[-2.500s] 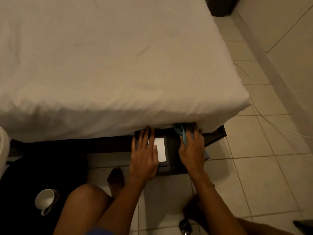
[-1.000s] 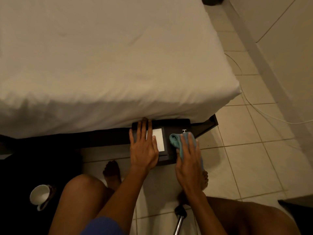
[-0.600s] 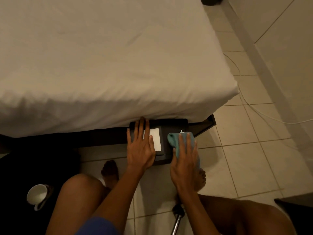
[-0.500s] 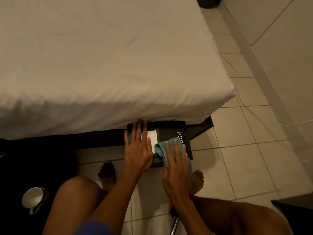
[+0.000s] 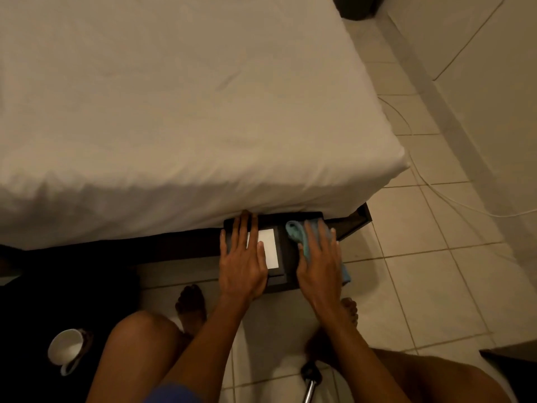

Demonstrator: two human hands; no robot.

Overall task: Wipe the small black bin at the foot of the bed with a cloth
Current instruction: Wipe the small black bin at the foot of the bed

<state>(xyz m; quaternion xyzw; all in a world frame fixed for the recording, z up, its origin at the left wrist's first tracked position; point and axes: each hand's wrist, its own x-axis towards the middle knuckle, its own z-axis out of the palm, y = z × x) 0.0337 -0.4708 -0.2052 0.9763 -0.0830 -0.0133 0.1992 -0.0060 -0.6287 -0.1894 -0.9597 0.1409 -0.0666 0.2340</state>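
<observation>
The small black bin [image 5: 286, 257] stands on the floor tiles, its far edge tucked under the overhanging mattress. A white rectangular panel [image 5: 268, 248] shows on its top. My left hand [image 5: 242, 263] lies flat on the left half of the lid, fingers spread and partly over the panel. My right hand [image 5: 318, 266] presses a light blue cloth [image 5: 297, 232] flat onto the right half of the lid. The cloth sticks out beyond my fingertips and past my palm at the right.
A bed with a white sheet [image 5: 180, 112] fills the upper view over a dark frame [image 5: 356, 222]. A white cup [image 5: 65, 350] lies on a dark mat at the lower left. A white cable [image 5: 453, 199] runs over the tiles at the right. A metal pole tip [image 5: 311, 376] sits between my knees.
My right hand has slid the cloth back to the right and farther up the lid, covering the lettering that showed half a second ago. My left hand stays flat on the lid.
</observation>
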